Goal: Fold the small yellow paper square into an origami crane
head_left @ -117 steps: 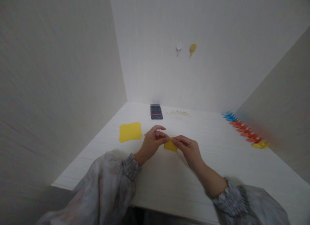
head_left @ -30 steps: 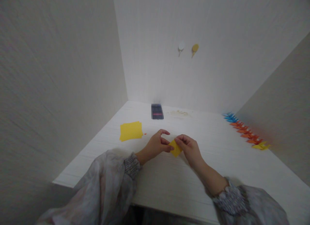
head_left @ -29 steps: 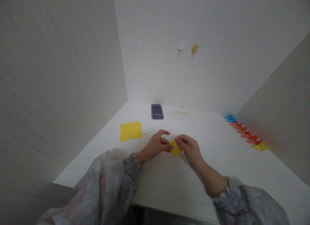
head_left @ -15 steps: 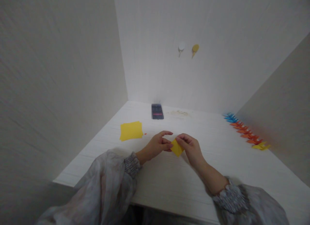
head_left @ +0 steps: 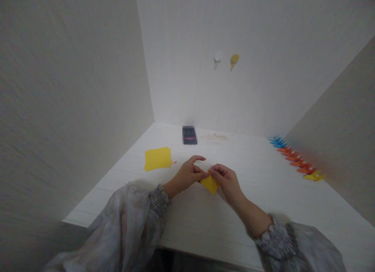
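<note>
A small folded piece of yellow origami paper [head_left: 211, 184] is held between both hands above the white table, one corner pointing down toward me. My left hand [head_left: 189, 173] pinches its upper left side between thumb and fingers, with the index finger stretched out above. On the other side, my right hand [head_left: 228, 181] grips the top edge with thumb and fingertips, close to the left fingertips. The fingers hide the paper's upper part.
Yellow paper sheets [head_left: 158, 159] lie at left, a tiny red scrap [head_left: 175, 162] beside them. A blurred dark object [head_left: 190, 135] stands near the back wall. Blue, orange and yellow folded paper cranes [head_left: 295, 158] line the right wall. Two hooks [head_left: 234, 59] hang on the back wall.
The yellow paper has shifted slightly toward me and left, and now appears as a wider downward-pointing shape. My right fingertips have moved left along its top, nearer the left fingertips.
</note>
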A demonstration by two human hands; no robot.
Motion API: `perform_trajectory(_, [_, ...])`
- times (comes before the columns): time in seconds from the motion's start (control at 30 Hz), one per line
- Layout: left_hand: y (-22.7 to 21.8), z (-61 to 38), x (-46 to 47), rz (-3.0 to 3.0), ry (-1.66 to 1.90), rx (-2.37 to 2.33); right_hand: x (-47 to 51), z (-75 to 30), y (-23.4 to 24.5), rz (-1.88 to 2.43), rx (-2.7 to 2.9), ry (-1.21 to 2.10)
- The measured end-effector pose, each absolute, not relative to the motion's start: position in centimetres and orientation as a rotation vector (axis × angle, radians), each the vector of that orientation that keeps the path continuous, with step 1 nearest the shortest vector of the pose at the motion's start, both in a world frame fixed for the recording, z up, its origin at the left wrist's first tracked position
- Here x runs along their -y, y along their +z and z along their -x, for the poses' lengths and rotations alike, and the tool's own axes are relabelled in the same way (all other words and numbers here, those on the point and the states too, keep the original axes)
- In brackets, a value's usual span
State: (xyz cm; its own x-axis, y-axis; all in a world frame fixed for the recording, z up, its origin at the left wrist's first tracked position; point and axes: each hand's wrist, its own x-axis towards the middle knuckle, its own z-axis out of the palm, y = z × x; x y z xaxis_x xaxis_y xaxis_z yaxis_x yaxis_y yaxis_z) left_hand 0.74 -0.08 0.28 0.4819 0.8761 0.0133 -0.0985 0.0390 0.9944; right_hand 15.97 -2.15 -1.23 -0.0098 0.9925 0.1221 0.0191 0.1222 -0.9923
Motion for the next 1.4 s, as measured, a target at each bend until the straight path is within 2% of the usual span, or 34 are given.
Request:
perform_trajectory(0.3, [-0.5, -0.7, -0.1, -1.309, 0.829, -0.744, 1.9, -16.2, -0.5, 1.153, 1.206, 1.148])
perform_trajectory(0.6, [-0.2, -0.8, 0.0, -1.253, 0.820, -0.734, 1.8, -16.2, -0.9, 1.257, 1.452, 0.886])
perform_trajectory(0.83, [0.0, -0.6, -0.1, -1.190, 0.932, -0.751, 1.7, -16.2, -0.6, 1.176, 1.341, 1.197])
perform_trajectory(1.17, [-0.9, -0.6, -0.6, -1.359, 0.997, -0.858, 1.9, -15.6, -0.4, 1.092, 1.289, 1.264])
perform_trajectory(1.4, [-0.1, -0.5, -0.4, -1.218, 1.072, -0.801, 1.9, -15.8, -0.8, 1.082, 1.340, 1.278])
